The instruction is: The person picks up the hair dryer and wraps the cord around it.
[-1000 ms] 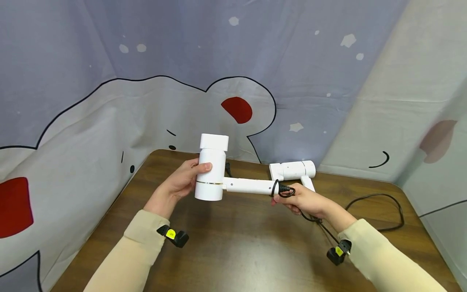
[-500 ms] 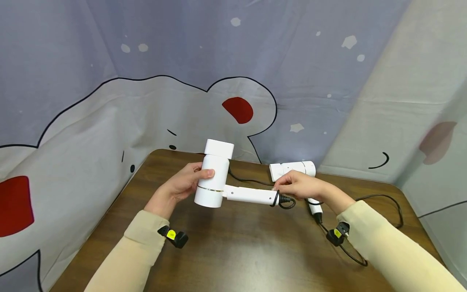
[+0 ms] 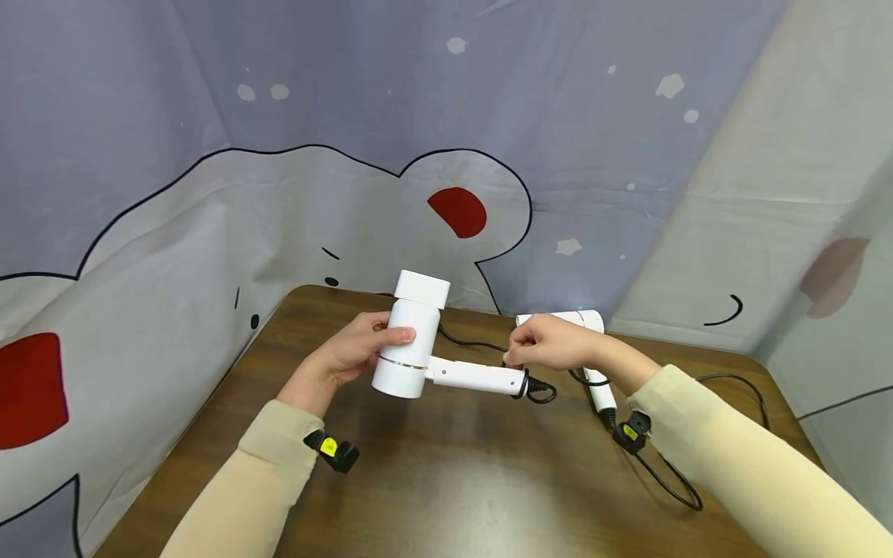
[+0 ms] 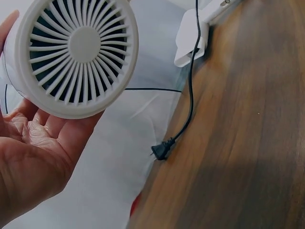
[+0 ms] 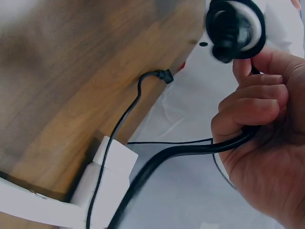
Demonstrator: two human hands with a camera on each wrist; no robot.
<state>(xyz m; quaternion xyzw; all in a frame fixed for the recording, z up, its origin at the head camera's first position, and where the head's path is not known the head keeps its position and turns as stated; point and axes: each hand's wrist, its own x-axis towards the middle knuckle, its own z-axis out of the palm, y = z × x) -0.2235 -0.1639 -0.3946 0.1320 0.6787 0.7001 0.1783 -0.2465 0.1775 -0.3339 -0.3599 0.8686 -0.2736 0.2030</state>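
My left hand [image 3: 359, 349] grips the barrel of a white hair dryer [image 3: 415, 325] above the table, its handle pointing right. Its slatted round grille [image 4: 85, 45] faces the left wrist camera. Black cord [image 3: 518, 385] loops round the handle's end. My right hand [image 3: 558, 342] is just above that end, fingers curled round the cord [image 5: 181, 150], as the right wrist view shows. A second white hair dryer [image 3: 604, 395] lies on the table at the back right, partly hidden behind my right hand.
The brown wooden table [image 3: 446, 465] meets a patterned curtain [image 3: 335, 201] at the back. A black plug [image 4: 162, 150] lies near the table's back edge on its cord. More black cord [image 3: 670, 484] trails by the second dryer, under my right forearm.
My right hand has risen from beside the handle's end and moved left to above it, drawing the cord. The held dryer's handle has tipped slightly downward. My left hand keeps its hold.
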